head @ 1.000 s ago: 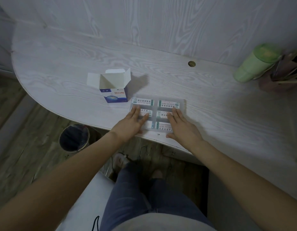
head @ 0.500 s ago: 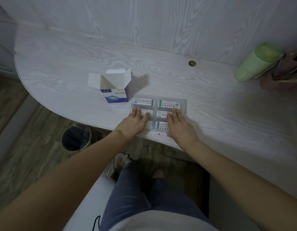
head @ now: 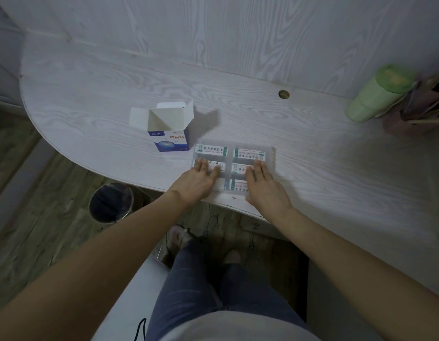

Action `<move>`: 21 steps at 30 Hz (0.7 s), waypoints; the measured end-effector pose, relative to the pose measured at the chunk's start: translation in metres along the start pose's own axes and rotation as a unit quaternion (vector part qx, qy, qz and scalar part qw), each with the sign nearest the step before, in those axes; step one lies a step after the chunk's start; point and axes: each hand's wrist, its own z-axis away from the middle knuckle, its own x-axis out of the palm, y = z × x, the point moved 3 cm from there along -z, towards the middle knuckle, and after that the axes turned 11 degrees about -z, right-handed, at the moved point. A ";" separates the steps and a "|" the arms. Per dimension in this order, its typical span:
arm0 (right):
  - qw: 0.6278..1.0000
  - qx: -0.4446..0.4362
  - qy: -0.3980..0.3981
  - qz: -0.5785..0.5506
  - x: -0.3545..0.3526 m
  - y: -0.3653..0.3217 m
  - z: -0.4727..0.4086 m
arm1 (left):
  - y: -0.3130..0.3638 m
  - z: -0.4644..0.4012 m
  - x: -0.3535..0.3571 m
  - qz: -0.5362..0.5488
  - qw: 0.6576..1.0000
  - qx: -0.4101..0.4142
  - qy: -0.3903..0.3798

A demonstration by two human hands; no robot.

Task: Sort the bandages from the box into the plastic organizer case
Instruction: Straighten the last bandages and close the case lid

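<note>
1. Across the whole scene runs the pale wood-grain table (head: 238, 114), its curved near edge just under the person's wrists; a green bottle (head: 378, 94) stands well apart at the far right.
2. On the floor below the table's edge, left of the arms, sits a round bin (head: 111, 203).
3. Near the table's front edge lies the clear plastic organizer case (head: 271, 156), flat, with its lid apparently down; its long axis seems to run front to back, two compartments wide, with printed bandage packets (head: 249, 153) visible in the cells through the plastic.
4. Just beside the case's far-left corner stands the bandage box (head: 170, 141), upright, its top flaps open; from this angle the inside looks empty, so the sorting is probably finished.
5. The left hand (head: 196, 183) lies flat on the case's left column, fingers straight and gripping nothing.
6. The right hand (head: 265, 188) lies likewise on the right column, fingers extended, palm down, holding nothing.
7. Both hands are already on the case and equally near, one on each side of its centre line; the likely step is pressing the lid closed, and the box lies nearer the left hand.
</note>
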 end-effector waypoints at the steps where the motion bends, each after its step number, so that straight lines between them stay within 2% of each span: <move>1: 1.000 -0.001 0.007 -0.011 -0.003 0.000 0.000 | -0.001 0.000 -0.002 0.005 1.000 0.004 0.003; 7: 0.999 0.012 -0.009 -0.040 -0.018 -0.003 0.002 | -0.008 0.005 -0.011 0.034 0.999 0.015 0.022; 11: 0.988 0.047 -0.047 -0.141 -0.043 -0.008 -0.016 | -0.032 0.018 -0.024 0.146 0.982 -0.040 0.115; 13: 0.975 0.033 -0.031 -0.220 -0.060 -0.022 -0.033 | -0.055 0.027 -0.033 0.233 0.944 -0.115 0.203; 17: 0.922 -0.003 0.018 -0.387 -0.090 -0.062 -0.069 | -0.106 0.044 -0.042 0.334 0.827 -0.301 0.339; 19: 0.880 0.014 0.007 -0.474 -0.096 -0.080 -0.087 | -0.126 0.043 -0.039 0.337 0.796 -0.370 0.341; 21: 0.834 0.029 -0.030 -0.551 -0.094 -0.092 -0.102 | -0.140 0.034 -0.029 0.416 0.783 -0.376 0.269</move>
